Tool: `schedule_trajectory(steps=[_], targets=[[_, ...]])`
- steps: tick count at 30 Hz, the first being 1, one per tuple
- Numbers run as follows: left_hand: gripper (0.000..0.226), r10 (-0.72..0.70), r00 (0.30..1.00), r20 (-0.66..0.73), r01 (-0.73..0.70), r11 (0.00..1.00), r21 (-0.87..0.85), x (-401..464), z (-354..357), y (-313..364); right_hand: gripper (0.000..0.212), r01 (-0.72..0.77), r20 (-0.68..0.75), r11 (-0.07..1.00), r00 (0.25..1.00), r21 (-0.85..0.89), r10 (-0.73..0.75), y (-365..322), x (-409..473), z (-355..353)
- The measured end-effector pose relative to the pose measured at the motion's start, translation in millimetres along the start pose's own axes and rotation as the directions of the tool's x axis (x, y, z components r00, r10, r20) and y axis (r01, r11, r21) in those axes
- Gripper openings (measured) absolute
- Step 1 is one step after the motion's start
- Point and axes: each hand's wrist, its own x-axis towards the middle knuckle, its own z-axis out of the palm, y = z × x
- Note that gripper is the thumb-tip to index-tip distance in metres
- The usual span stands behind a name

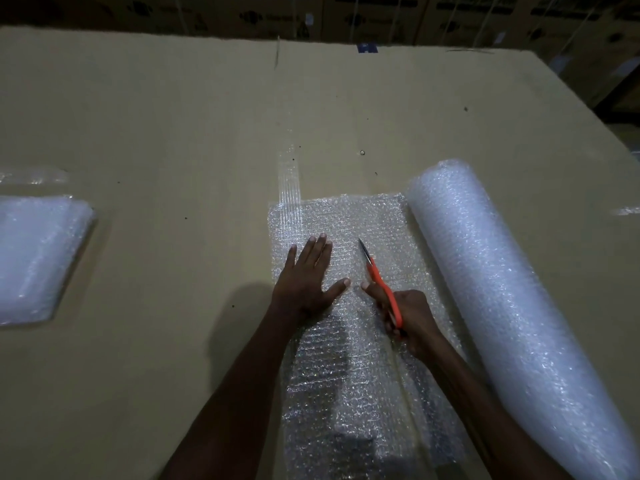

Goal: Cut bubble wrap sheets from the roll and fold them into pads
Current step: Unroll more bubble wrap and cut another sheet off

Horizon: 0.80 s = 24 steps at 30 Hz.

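The left hand (310,278) presses flat, fingers straight, on the sheet (346,341) just left of the roll (491,292). The right hand (410,322) grips orange scissors (382,285), their blades closed, over the sheet.

You have one view only, a wide-angle camera worn on your head, so no second view shares the scene. It looks forward and steeply down onto the cardboard work surface (173,133), from close above your own forearms, which enter from the bottom edge. Your left hand (308,275) and right hand (405,317) sit near the middle of the frame. The far edge of the surface and stacked cartons (381,15) run along the top. Straight lines bow toward the corners.
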Motion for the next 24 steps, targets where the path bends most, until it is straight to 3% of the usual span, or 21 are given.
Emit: schedule_trajectory(steps=[16, 24], targets=[[0.094, 0.013, 1.0, -0.022, -0.013, 1.0, -0.003, -2, -1, 1, 0.046, -0.033, -0.013, 0.997, 0.999, 0.067, 0.034, -9, 12, 9], [0.079, 0.105, 0.978, -0.182, -0.107, 0.994, -0.001, 40, -23, -16, 0.042, -0.064, 0.003, 0.992, 0.998, 0.111, 0.064, -11, 12, 8]])
